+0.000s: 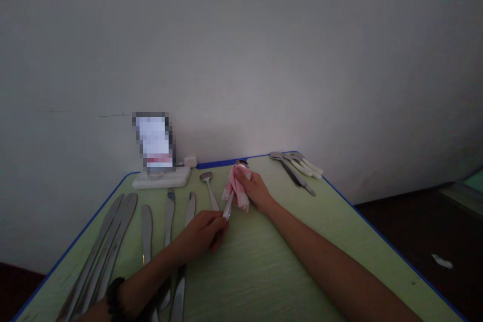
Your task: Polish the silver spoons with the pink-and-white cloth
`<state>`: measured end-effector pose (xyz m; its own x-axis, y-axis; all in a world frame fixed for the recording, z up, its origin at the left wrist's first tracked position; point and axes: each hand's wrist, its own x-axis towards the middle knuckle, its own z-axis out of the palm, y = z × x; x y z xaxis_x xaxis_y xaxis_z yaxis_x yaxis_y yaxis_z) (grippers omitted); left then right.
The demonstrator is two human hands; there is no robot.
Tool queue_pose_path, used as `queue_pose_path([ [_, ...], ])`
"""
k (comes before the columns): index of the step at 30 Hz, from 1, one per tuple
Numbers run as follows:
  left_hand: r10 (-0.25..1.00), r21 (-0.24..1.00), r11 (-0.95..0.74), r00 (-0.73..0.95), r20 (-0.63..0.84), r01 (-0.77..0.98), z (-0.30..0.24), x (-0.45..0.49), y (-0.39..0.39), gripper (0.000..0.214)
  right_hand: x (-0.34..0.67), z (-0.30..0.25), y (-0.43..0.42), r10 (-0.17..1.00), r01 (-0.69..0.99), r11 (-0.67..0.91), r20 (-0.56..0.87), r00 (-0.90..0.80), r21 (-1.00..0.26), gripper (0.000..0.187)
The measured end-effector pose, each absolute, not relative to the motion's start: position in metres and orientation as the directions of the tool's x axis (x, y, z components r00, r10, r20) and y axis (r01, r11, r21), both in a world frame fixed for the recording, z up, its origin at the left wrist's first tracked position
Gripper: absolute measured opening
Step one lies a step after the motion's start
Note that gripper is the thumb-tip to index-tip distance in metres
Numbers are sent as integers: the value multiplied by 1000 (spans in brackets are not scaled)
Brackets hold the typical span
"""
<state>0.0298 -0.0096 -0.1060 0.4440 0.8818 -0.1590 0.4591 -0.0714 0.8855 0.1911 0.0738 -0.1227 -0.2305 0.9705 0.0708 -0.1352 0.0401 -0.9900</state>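
Note:
A metal spoon [229,206] is held above the middle of the table, its handle tilted down toward me. My left hand [207,231] is closed round the handle's lower end. A pink and white cloth [242,202] is folded about the spoon below its bowl, and my right hand [258,192] pinches it there, thumb on top. The cloth hides the spoon's middle; the bowl's tip shows above it. Just left of the cloth, a smaller spoon [207,177] lies on the table, close to my left hand.
Several table knives [116,234] lie at the left of the green table [260,271], some under my left forearm. A lit phone [155,142] leans on a white power strip [162,178] holding a plug [190,162]. Spoons [292,171] and white-handled cutlery [302,167] lie back right, near the wall.

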Motion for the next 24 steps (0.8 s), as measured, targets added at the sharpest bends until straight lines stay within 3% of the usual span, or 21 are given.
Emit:
queue_pose_path([
  [24, 850, 920, -13, 489, -197, 392, -104, 30, -10, 26, 192, -121, 72, 971, -70, 41, 57, -231, -997, 49],
])
